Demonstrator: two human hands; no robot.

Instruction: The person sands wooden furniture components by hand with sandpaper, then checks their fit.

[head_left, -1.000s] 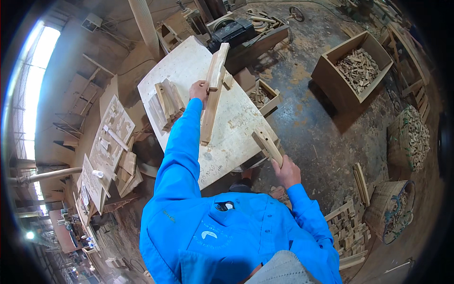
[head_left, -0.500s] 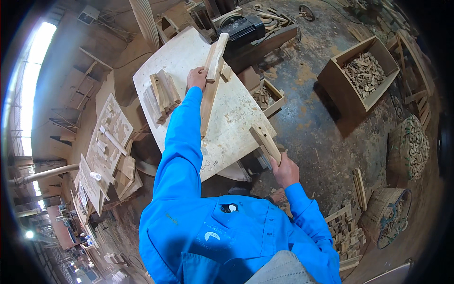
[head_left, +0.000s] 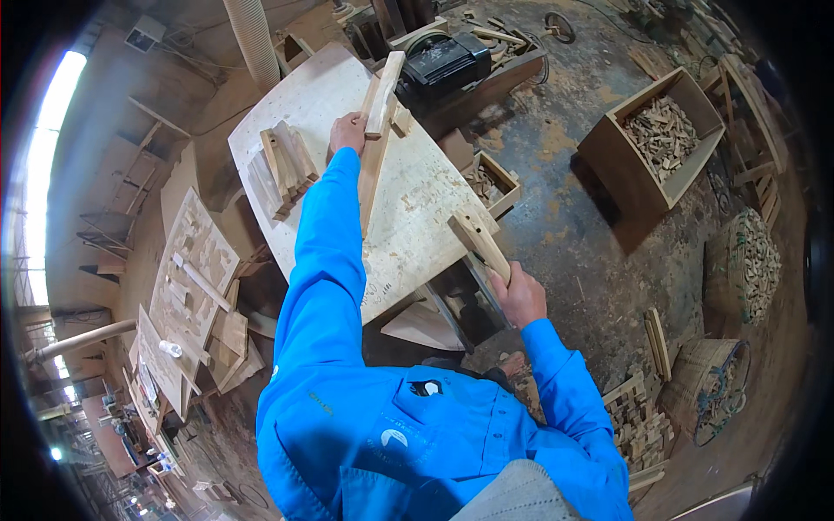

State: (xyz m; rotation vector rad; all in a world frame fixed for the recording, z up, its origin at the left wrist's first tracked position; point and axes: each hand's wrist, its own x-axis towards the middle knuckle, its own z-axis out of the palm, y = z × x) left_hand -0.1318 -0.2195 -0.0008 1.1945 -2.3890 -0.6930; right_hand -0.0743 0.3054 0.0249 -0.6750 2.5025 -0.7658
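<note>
My left hand (head_left: pixel 349 132), arm stretched out, is closed at the edge of a long wooden strip (head_left: pixel 374 178) lying across the pale worktable (head_left: pixel 417 217). A shorter pale wooden piece (head_left: pixel 385 95) lies over the strip, right by my fingertips. A small wooden block (head_left: pixel 401 120) sits against its right side. Left of that hand rests a stack of wooden pieces (head_left: pixel 282 165). At the table's near right corner, my right hand (head_left: pixel 521 295) grips one end of a short wooden bar (head_left: pixel 482 246) with dark holes; its far end lies over the tabletop.
A black motor (head_left: pixel 445 65) stands beyond the table, with a ridged hose (head_left: pixel 252 39) to its left. On the right are a large wooden box (head_left: pixel 630 148) of offcuts, a woven basket (head_left: pixel 695 391) and stacked wood pieces (head_left: pixel 638 425). Another board-topped table (head_left: pixel 191 269) stands left.
The table and both hands sit slightly higher and farther left in the picture. More shows beneath the table's near edge. Both hands keep nearly the same places on the wood.
</note>
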